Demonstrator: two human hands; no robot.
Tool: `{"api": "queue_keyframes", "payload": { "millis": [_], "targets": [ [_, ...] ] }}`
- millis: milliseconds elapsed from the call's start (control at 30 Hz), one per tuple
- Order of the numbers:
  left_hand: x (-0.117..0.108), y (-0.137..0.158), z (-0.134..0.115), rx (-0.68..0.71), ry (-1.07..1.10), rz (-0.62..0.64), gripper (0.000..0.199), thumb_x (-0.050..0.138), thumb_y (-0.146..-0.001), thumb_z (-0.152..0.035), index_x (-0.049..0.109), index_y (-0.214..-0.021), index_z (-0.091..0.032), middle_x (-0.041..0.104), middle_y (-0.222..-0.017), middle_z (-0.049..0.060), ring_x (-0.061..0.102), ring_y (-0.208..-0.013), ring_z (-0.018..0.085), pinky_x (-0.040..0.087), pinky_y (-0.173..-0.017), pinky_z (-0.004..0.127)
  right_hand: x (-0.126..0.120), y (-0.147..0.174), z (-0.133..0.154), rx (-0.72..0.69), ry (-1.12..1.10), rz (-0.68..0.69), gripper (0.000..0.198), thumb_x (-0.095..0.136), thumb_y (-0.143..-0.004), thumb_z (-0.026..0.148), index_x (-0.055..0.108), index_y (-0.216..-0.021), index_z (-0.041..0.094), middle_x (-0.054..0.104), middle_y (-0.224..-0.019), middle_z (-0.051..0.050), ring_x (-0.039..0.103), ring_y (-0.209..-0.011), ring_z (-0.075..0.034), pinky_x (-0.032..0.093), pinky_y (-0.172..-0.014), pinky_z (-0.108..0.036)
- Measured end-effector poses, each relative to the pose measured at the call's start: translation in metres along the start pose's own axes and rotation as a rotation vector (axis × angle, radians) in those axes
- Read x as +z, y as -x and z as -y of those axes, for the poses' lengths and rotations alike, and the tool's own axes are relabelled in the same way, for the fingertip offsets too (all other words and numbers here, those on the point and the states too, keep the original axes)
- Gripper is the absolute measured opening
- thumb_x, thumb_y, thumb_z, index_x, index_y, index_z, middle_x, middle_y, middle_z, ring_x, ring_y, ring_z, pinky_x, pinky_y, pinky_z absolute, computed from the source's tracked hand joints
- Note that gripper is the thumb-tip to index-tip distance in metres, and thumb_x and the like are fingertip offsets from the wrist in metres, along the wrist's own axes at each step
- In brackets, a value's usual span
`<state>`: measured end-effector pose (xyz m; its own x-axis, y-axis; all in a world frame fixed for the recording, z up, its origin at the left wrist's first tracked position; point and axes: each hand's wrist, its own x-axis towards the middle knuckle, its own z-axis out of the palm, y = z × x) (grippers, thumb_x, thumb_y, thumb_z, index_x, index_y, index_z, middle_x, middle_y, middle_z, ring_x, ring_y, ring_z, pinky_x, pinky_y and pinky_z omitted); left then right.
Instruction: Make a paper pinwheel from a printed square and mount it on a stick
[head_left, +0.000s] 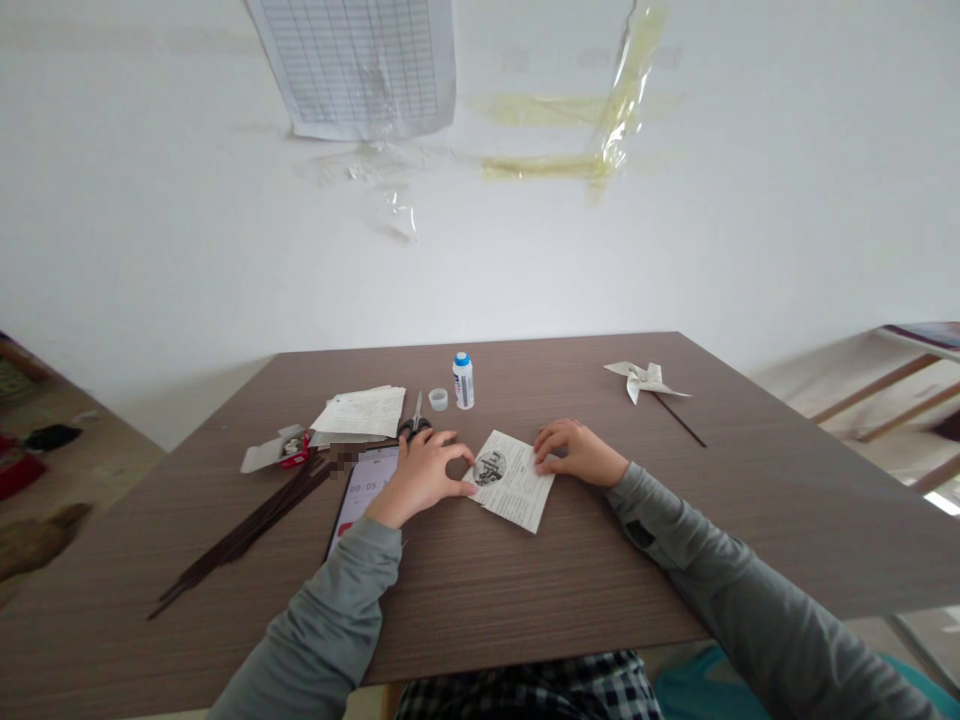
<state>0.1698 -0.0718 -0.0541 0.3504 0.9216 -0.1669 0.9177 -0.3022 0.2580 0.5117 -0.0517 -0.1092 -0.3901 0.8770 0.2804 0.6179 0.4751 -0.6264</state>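
A square of printed paper (517, 490) with a dark round picture lies on the table in front of me, turned so a corner points away. My left hand (427, 475) pinches its left corner between thumb and forefinger. At the right corner, my right hand (581, 453) has its fingertips closed on the sheet. Just beyond my left hand are scissors (415, 420), their handles partly hidden by my fingers. A phone (367, 490) showing a timer lies partly under my left wrist.
Farther back stand a white bottle with a blue cap (463, 382) and a small clear cup (438, 400). To the left are a paper stack (364, 412), an opened small red box (292, 448) and thin brown sticks (240, 530). A paper pinwheel (646, 380) lies back right.
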Motion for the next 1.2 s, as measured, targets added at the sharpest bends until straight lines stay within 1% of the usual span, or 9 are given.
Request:
{"api": "queue_keyframes", "payload": {
  "millis": [167, 267, 400, 600, 767, 867, 967, 1067, 1200],
  "targets": [
    [0.002, -0.001, 0.003, 0.014, 0.006, -0.024, 0.041, 0.111, -0.1, -0.048, 0.099, -0.139, -0.045, 0.069, -0.198, 0.006, 0.047, -0.192, 0.058, 0.028, -0.158, 0.088, -0.004, 0.0, -0.003, 0.059, 0.066, 0.151, 0.015, 0.113, -0.096, 0.043, 0.103, -0.1, 0.033, 0.095, -0.127, -0.008, 0.087, -0.133, -0.037, 0.055, -0.14, -0.064],
    [0.002, -0.001, 0.004, 0.013, 0.007, -0.022, 0.042, 0.111, -0.1, -0.048, 0.099, -0.139, -0.045, 0.069, -0.198, 0.006, 0.047, -0.192, 0.058, 0.028, -0.158, 0.088, -0.006, 0.001, -0.003, 0.067, 0.077, 0.172, 0.013, 0.112, -0.096, 0.037, 0.105, -0.107, 0.036, 0.095, -0.132, -0.008, 0.086, -0.137, -0.04, 0.051, -0.143, -0.072],
    [0.003, -0.002, 0.004, 0.022, 0.0, -0.022, 0.041, 0.11, -0.101, -0.045, 0.099, -0.141, -0.043, 0.068, -0.199, 0.009, 0.046, -0.193, 0.059, 0.026, -0.158, 0.091, -0.005, 0.001, -0.004, 0.061, 0.08, 0.174, 0.012, 0.11, -0.097, 0.036, 0.105, -0.109, 0.037, 0.096, -0.135, -0.008, 0.085, -0.139, -0.04, 0.05, -0.145, -0.074],
    [0.006, -0.003, 0.007, 0.046, -0.011, -0.057, 0.04, 0.108, -0.103, -0.047, 0.101, -0.142, -0.045, 0.071, -0.195, 0.009, 0.052, -0.189, 0.057, 0.031, -0.157, 0.087, -0.001, 0.0, -0.004, -0.033, 0.052, 0.219, 0.028, 0.104, -0.097, 0.021, 0.105, -0.12, 0.038, 0.095, -0.156, -0.009, 0.079, -0.157, -0.042, 0.051, -0.147, -0.071],
    [0.005, 0.0, 0.003, 0.0, -0.016, -0.067, 0.038, 0.096, -0.113, -0.044, 0.099, -0.15, -0.048, 0.07, -0.196, 0.007, 0.048, -0.191, 0.056, 0.03, -0.157, 0.086, 0.001, 0.003, 0.001, -0.033, 0.046, 0.237, 0.04, 0.099, -0.102, 0.016, 0.104, -0.13, 0.045, 0.089, -0.172, -0.005, 0.068, -0.175, -0.044, 0.043, -0.153, -0.082],
    [0.003, 0.002, -0.003, -0.042, -0.033, -0.091, 0.039, 0.086, -0.119, -0.042, 0.097, -0.156, -0.049, 0.07, -0.197, 0.007, 0.046, -0.192, 0.056, 0.029, -0.157, 0.088, 0.003, 0.005, 0.008, -0.006, 0.124, 0.241, 0.039, 0.101, -0.105, 0.025, 0.103, -0.136, 0.049, 0.088, -0.173, -0.006, 0.066, -0.176, -0.048, 0.032, -0.155, -0.092],
    [0.002, 0.004, -0.008, -0.052, -0.038, -0.088, 0.042, 0.082, -0.121, -0.044, 0.095, -0.161, -0.047, 0.068, -0.199, 0.007, 0.045, -0.192, 0.055, 0.029, -0.158, 0.087, 0.005, 0.007, 0.017, -0.01, 0.205, 0.226, 0.043, 0.102, -0.107, 0.03, 0.102, -0.146, 0.047, 0.087, -0.169, -0.011, 0.066, -0.172, -0.05, 0.025, -0.154, -0.098],
    [0.003, 0.004, -0.01, -0.032, -0.047, -0.078, 0.044, 0.083, -0.121, -0.048, 0.094, -0.164, -0.044, 0.068, -0.199, 0.01, 0.045, -0.193, 0.055, 0.026, -0.16, 0.087, 0.009, 0.009, 0.026, -0.027, 0.244, 0.2, 0.044, 0.102, -0.108, 0.035, 0.1, -0.151, 0.044, 0.087, -0.16, -0.014, 0.072, -0.162, -0.049, 0.023, -0.154, -0.099],
    [0.008, 0.003, -0.008, -0.009, -0.063, -0.068, 0.055, 0.088, -0.117, -0.057, 0.091, -0.17, -0.043, 0.065, -0.201, 0.014, 0.043, -0.194, 0.058, 0.024, -0.159, 0.09, 0.014, 0.011, 0.036, -0.045, 0.262, 0.171, 0.043, 0.102, -0.108, 0.041, 0.1, -0.151, 0.041, 0.086, -0.147, -0.014, 0.079, -0.146, -0.044, 0.023, -0.154, -0.098]
  ]
}}
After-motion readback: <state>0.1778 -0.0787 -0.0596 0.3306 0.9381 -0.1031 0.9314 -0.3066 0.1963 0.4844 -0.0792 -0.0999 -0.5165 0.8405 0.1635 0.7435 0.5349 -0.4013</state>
